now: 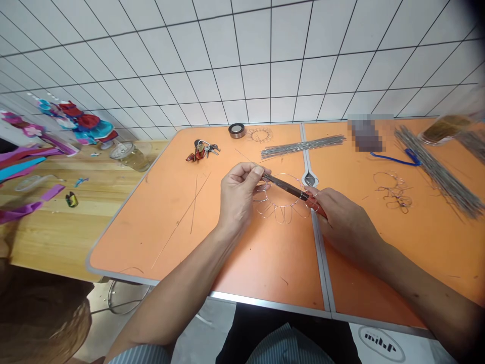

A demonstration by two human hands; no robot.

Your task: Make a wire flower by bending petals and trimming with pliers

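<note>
Wire ring held over the counter.
The left hand pinches it between fingers at the tip of the pliers; the right hand has fingers clenched round their red handle. Room lies between ring and near metal edge; keys and tape sit toward the wall.

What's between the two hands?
The head view shows a red-handled tool and a looped wire ring between the left hand and right hand.
</note>
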